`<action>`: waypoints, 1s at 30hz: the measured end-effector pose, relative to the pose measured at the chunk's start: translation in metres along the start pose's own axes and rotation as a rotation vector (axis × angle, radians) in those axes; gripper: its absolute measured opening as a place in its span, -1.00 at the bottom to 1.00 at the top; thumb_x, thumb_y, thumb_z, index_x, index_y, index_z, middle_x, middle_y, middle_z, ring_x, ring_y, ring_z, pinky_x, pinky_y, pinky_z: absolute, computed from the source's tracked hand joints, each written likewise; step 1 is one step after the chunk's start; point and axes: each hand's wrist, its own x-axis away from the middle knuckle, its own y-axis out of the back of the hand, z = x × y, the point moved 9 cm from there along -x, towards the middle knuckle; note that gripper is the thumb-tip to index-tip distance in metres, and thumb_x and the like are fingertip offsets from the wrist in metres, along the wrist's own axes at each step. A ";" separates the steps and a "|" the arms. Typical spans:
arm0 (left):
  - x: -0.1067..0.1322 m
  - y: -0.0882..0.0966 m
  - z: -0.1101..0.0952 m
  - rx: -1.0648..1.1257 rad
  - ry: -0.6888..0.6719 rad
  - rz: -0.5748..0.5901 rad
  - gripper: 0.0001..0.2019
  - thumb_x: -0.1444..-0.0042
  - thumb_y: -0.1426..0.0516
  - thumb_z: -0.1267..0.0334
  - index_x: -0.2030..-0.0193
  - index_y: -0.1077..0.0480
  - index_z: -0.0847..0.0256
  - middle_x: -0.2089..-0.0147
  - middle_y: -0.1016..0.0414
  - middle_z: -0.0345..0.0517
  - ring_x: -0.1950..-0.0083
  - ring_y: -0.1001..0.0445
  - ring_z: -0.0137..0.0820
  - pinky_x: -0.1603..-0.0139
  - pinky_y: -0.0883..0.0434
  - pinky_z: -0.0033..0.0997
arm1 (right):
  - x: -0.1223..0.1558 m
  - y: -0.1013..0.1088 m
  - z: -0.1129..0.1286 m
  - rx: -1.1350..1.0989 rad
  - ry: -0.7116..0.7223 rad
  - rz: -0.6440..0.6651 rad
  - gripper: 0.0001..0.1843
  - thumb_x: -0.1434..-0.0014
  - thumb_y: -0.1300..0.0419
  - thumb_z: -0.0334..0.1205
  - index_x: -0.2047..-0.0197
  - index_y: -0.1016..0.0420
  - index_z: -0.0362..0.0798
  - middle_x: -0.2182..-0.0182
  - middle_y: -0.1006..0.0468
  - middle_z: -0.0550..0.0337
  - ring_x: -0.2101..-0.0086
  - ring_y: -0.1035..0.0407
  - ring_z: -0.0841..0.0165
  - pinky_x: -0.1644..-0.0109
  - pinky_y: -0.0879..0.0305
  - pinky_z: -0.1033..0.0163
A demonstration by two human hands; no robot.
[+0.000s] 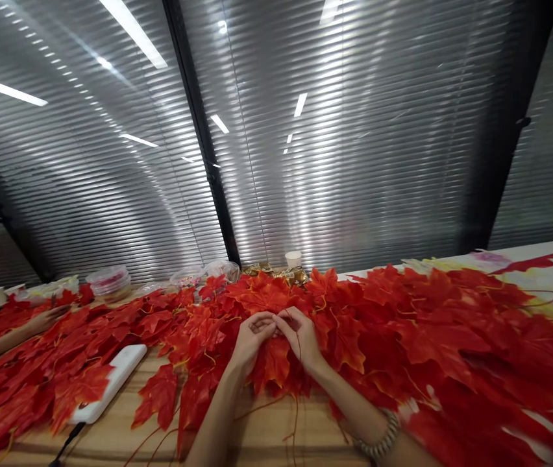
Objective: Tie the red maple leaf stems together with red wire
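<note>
Over the middle of the wooden worktop (261,441), the left hand (253,336) and right hand (302,336) meet with curled fingers, fingertips pressed together, probably because something thin needs steadying from both sides; what they pinch, I cannot tell. A reddish strand (298,345) runs across the right hand. Red leaves (437,340) lie heaped around both, perhaps for easy reach, some overlapping a white device (129,364). No brand, label or writing is legible.

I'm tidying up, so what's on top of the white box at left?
A red leaf lies over the left side of the white box; the surface beneath is hidden.
</note>
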 end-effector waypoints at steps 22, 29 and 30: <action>0.001 0.005 0.005 0.109 0.059 -0.133 -0.65 0.34 -0.34 0.30 0.34 -0.42 0.34 0.43 -0.47 -0.10 0.42 -0.45 -0.47 0.30 -0.37 -0.51 | 0.000 0.002 -0.011 -0.022 -0.017 -0.009 -0.81 -0.03 -0.16 -0.12 0.37 -0.46 -0.06 0.40 -0.44 0.12 0.38 -0.37 0.31 0.28 -0.33 0.22; 0.001 0.006 0.007 0.134 0.056 -0.141 -0.63 0.36 -0.35 0.32 0.33 -0.42 0.34 0.42 -0.46 -0.10 0.38 -0.44 -0.45 0.31 -0.38 -0.50 | 0.000 0.005 -0.005 0.023 0.057 -0.003 -0.87 -0.05 -0.15 -0.19 0.42 -0.45 -0.05 0.43 -0.44 0.14 0.39 -0.36 0.33 0.31 -0.31 0.24; 0.001 0.006 0.006 0.135 0.050 -0.150 -0.63 0.37 -0.35 0.33 0.34 -0.42 0.34 0.41 -0.45 -0.11 0.38 -0.44 -0.46 0.32 -0.38 -0.51 | 0.000 0.005 -0.002 0.042 0.079 -0.003 -0.88 -0.05 -0.14 -0.21 0.42 -0.46 -0.05 0.44 -0.43 0.14 0.40 -0.35 0.33 0.32 -0.31 0.24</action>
